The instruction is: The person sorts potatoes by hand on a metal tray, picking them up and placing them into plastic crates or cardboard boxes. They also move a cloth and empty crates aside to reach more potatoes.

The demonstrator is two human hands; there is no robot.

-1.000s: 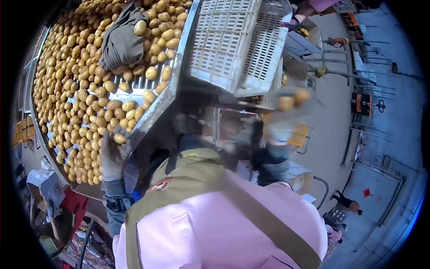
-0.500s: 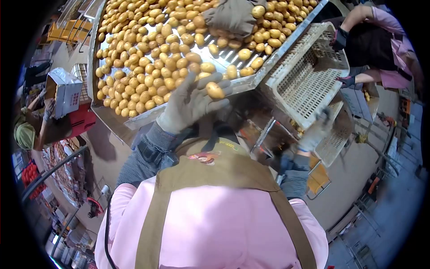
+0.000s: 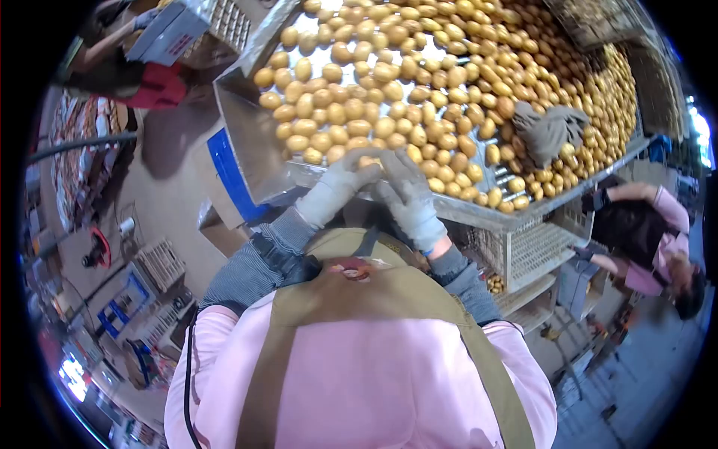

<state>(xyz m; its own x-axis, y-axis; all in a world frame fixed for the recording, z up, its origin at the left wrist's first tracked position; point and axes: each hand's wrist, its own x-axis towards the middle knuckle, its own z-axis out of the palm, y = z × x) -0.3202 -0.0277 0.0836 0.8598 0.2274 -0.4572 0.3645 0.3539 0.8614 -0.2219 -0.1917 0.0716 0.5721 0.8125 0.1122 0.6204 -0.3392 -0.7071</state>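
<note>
Both my hands wear pale grey work gloves and are close together at the near edge of a metal sorting table (image 3: 307, 173). My left hand (image 3: 338, 191) is curled, its fingers closed around a potato (image 3: 366, 160) that shows between the two hands. Beside it, my right hand (image 3: 411, 200) has its fingers stretched out and slightly apart over the table edge, with no object visible in it. Many loose yellow potatoes (image 3: 441, 105) cover the table just beyond my fingertips. A crumpled grey-brown cloth (image 3: 550, 133) lies on them to the right.
A plastic crate (image 3: 542, 254) stands under the table's right edge. A person in pink (image 3: 658, 224) is beyond it. At upper left, another person's arm (image 3: 112, 45) reaches to a cardboard box (image 3: 168, 34). A blue-edged box (image 3: 228, 176) is left of the table.
My right hand has come up from beside the crate to the table edge, next to my left. My left hand has turned from palm-up to curled. The view has swung left.
</note>
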